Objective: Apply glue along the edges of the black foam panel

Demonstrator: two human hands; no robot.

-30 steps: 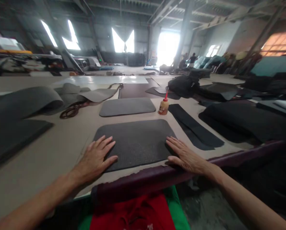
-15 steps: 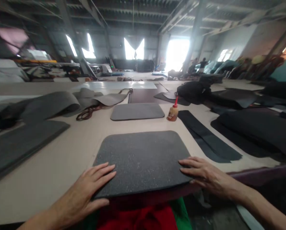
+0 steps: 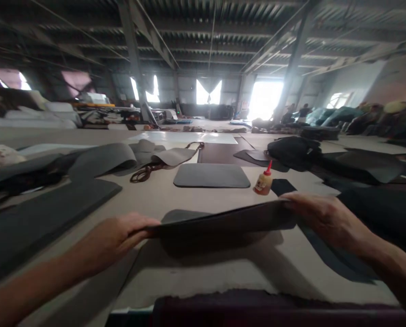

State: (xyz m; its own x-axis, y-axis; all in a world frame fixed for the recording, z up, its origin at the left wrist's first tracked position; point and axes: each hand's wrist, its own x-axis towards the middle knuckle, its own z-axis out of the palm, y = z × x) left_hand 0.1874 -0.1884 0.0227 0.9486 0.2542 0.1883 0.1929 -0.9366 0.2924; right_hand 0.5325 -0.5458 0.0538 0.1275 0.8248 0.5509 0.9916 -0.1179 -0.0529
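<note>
A dark rounded sheet (image 3: pixel 223 222) is raised off the table, its near edge lifted so that its underside faces me. My left hand (image 3: pixel 133 229) pinches its left corner, thumb below. At the right corner my right hand (image 3: pixel 317 211) grips it, fingers over the top and slightly higher than the left. The sheet's shadow falls on the table beneath. Beyond it lies a flat grey rounded panel (image 3: pixel 211 175). A squeeze bottle (image 3: pixel 263 184) with a red nozzle and amber contents stands upright just past the sheet, near my right hand.
Thick dark sheets (image 3: pixel 53 218) lie at left, with curled grey material (image 3: pixel 102 159) behind. Brown loops (image 3: pixel 141 174) rest near it. A dark strip (image 3: pixel 332 254) and a black bundle (image 3: pixel 291 152) are at right. Purple cloth (image 3: pixel 257 309) covers the near table edge.
Both hands lay flat on the sheet at the table's edge. Now they grip its sides, and it is lifted, tilted and farther forward. The camera view has tipped upward.
</note>
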